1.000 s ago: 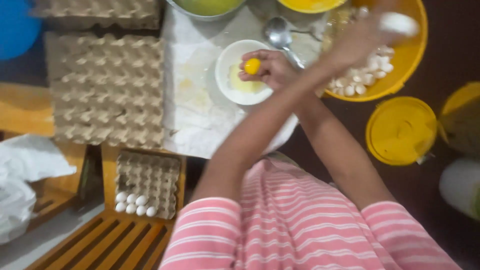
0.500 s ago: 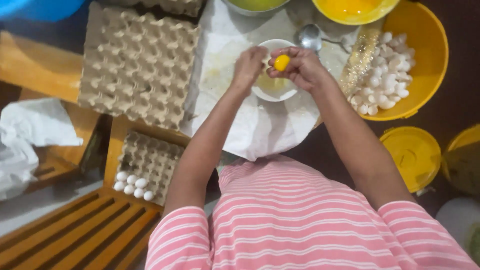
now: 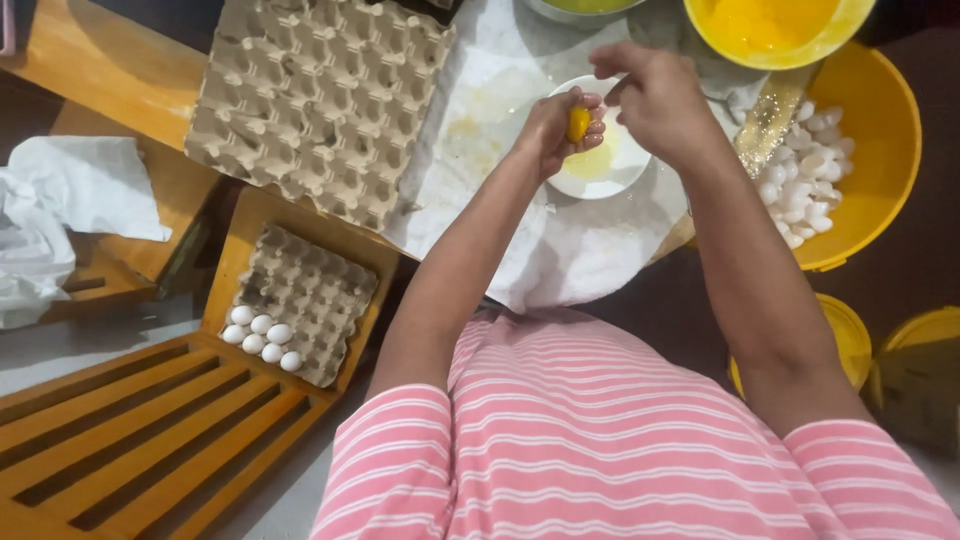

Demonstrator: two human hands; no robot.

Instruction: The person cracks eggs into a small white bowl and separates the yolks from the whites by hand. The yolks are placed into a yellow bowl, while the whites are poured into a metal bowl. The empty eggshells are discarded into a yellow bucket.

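yellow yolk [image 3: 579, 124] sits pinched in the left hand [image 3: 556, 130], fingers curled round it, right over the small white bowl [image 3: 618, 168]. right hand [image 3: 655, 95] is just beside it, loosely curled, thumb and fingers bent; cannot tell if it grips any shell, nothing clear shows in it.

change: a second ago the right arm was stretched out over the big yellow tub [image 3: 868, 150] of shells while the left alone held the yolk above the bowl. half a second ago both hands met over the bowl. now they stay there, yolk moved a bit to the left hand's fingertips, right hand lifted slightly above the rim. view also shifted down and left, so more of the wooden bench [image 3: 140, 440] shows.

judgement: shell looks already dropped in the tub, white is draining into the bowl, yolk is kept apart in the fingers. pale liquid shows in the bowl under the yolk.

around: yellow bowl [image 3: 765, 30] of yolks at top, just beyond the hands. empty grey tray [image 3: 320, 100] on the white cloth's [image 3: 590, 260] left. smaller tray [image 3: 300, 300] lower left holds a few white eggs [image 3: 262, 335] at its near corner. crumpled white bag [image 3: 60, 215] far left. pink striped shirt [image 3: 600, 440] fills the bottom.
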